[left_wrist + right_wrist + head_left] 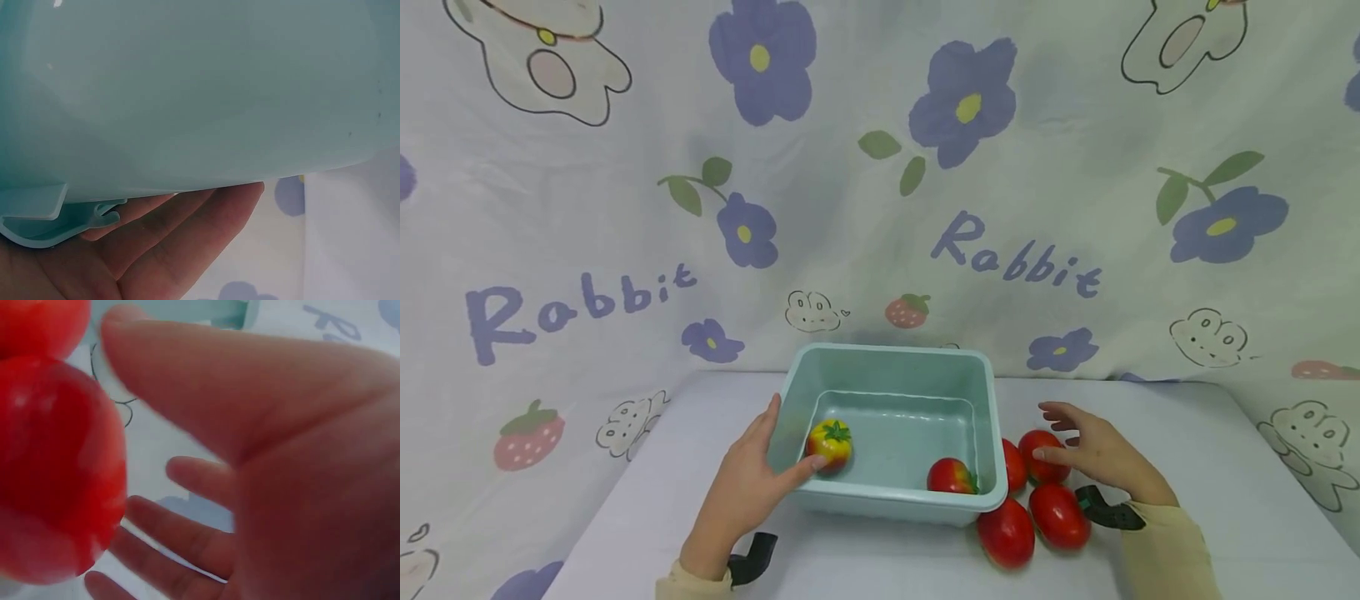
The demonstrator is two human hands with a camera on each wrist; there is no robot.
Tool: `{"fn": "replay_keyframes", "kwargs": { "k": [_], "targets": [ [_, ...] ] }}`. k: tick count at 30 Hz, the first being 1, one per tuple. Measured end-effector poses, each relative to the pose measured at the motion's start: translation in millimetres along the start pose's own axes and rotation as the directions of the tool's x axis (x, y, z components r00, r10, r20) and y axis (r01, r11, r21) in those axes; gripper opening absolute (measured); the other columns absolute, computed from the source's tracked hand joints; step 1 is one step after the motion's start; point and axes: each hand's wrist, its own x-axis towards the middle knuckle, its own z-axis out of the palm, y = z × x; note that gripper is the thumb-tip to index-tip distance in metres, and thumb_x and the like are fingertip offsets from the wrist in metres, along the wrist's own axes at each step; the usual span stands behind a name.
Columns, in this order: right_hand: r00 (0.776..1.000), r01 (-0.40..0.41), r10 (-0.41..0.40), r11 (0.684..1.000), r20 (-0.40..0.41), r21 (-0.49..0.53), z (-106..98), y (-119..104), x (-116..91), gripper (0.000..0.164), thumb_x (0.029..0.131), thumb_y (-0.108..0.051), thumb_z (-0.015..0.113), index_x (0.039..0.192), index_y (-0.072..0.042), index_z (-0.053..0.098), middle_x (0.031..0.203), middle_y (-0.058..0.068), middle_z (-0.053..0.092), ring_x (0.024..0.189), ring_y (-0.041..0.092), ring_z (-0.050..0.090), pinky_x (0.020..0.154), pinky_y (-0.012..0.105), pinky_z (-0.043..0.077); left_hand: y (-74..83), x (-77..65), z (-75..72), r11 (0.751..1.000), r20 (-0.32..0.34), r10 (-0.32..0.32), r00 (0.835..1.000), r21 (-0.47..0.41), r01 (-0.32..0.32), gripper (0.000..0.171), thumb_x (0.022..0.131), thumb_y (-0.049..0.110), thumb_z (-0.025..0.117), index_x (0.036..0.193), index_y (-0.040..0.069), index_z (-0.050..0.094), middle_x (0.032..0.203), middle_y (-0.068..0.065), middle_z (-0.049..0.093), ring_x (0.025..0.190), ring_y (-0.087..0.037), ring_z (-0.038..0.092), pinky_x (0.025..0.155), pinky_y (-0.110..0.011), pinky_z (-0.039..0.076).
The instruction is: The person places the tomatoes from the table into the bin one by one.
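Observation:
A pale green plastic bin [898,502] stands on the table. Its left rim lies between the thumb and fingers of my left hand [741,479], thumb over the edge and fingers along the outer wall [206,125]. Inside, a yellow-red tomato [829,443] with a green leafy top sits at the left, and a red tomato [951,476] at the front right. My right hand [1101,450] has its fingers spread beyond a glossy red tomato [1040,467], with the thumb over it. In the right wrist view, red tomatoes [56,469] appear left of the thumb.
More red tomatoes [1060,517] cluster outside the bin's front right corner, one touching or close to its wall [1006,533]. A white cloth [865,567] covers the table. Behind hangs a curtain [850,250] printed with flowers and rabbits.

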Motion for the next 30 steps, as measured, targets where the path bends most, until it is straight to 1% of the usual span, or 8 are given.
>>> {"fn": "replay_keyframes", "kwargs": {
  "k": [4,6,10,13,16,25,30],
  "targets": [
    [0.997,-0.042,0.04,0.999,0.063,0.03,1.0,4.1,-0.6,0.081,0.081,-0.033,0.083,0.145,0.001,0.046,0.135,0.026,0.057,0.117,0.045,0.057,0.081,0.05,0.059,0.6,-0.4,0.0,1.0,0.004,-0.001,1.0,-0.006,0.002,0.103,0.087,0.055,0.071,0.158,-0.002,0.021,0.157,-0.026,0.034,0.138,-0.049,0.04,0.104,-0.068,0.038],
    [0.995,-0.057,0.054,0.998,0.089,0.032,1.3,6.0,-0.7,0.081,0.08,-0.033,0.083,0.144,0.001,0.047,0.132,0.024,0.059,0.117,0.044,0.058,0.081,0.05,0.06,0.6,-0.5,0.5,1.0,0.002,0.002,1.0,-0.008,-0.002,0.103,0.087,0.054,0.071,0.158,-0.002,0.022,0.157,-0.026,0.034,0.138,-0.049,0.04,0.104,-0.068,0.038],
    [0.99,-0.073,0.07,0.997,0.123,0.018,1.3,7.9,-1.3,0.081,0.079,-0.034,0.085,0.142,0.002,0.049,0.127,0.022,0.061,0.113,0.04,0.059,0.078,0.05,0.06,0.3,-0.9,1.9,1.0,0.003,0.0,1.0,-0.011,0.0,0.103,0.087,0.055,0.072,0.158,-0.001,0.022,0.157,-0.026,0.034,0.138,-0.048,0.04,0.105,-0.068,0.037],
    [0.989,-0.08,0.079,0.997,0.126,0.001,1.8,8.7,-1.5,0.081,0.077,-0.035,0.085,0.139,0.002,0.051,0.125,0.021,0.062,0.11,0.038,0.061,0.077,0.049,0.06,0.4,-1.5,2.4,1.0,0.011,-0.015,1.0,-0.01,0.015,0.104,0.087,0.056,0.071,0.159,-0.001,0.021,0.158,-0.025,0.034,0.139,-0.048,0.039,0.106,-0.068,0.036],
    [0.989,-0.086,0.088,0.996,0.115,-0.017,2.7,9.6,-0.9,0.08,0.075,-0.037,0.086,0.137,0.002,0.052,0.123,0.02,0.063,0.108,0.035,0.062,0.077,0.049,0.06,0.6,-1.5,2.5,1.0,0.016,-0.025,1.0,-0.007,0.025,0.105,0.087,0.057,0.071,0.159,0.0,0.021,0.158,-0.025,0.033,0.14,-0.048,0.038,0.106,-0.068,0.036],
    [0.996,-0.065,0.068,0.997,0.051,-0.052,3.2,9.4,3.0,0.076,0.077,-0.038,0.085,0.132,0.004,0.053,0.12,0.017,0.065,0.105,0.033,0.062,0.077,0.048,0.06,-2.2,-1.4,2.9,1.0,-0.001,-0.01,1.0,-0.006,0.01,0.104,0.087,0.056,0.071,0.158,-0.001,0.022,0.157,-0.025,0.035,0.138,-0.048,0.041,0.104,-0.068,0.039],
    [0.995,-0.092,0.094,0.993,0.018,-0.072,2.9,7.0,2.4,0.078,0.077,-0.041,0.085,0.134,0.001,0.053,0.123,0.018,0.064,0.108,0.035,0.061,0.078,0.048,0.059,-3.0,-1.0,1.4,1.0,0.007,-0.012,1.0,-0.009,0.012,0.104,0.087,0.057,0.071,0.159,0.0,0.021,0.158,-0.024,0.034,0.138,-0.047,0.041,0.104,-0.068,0.039]
  ]
}}
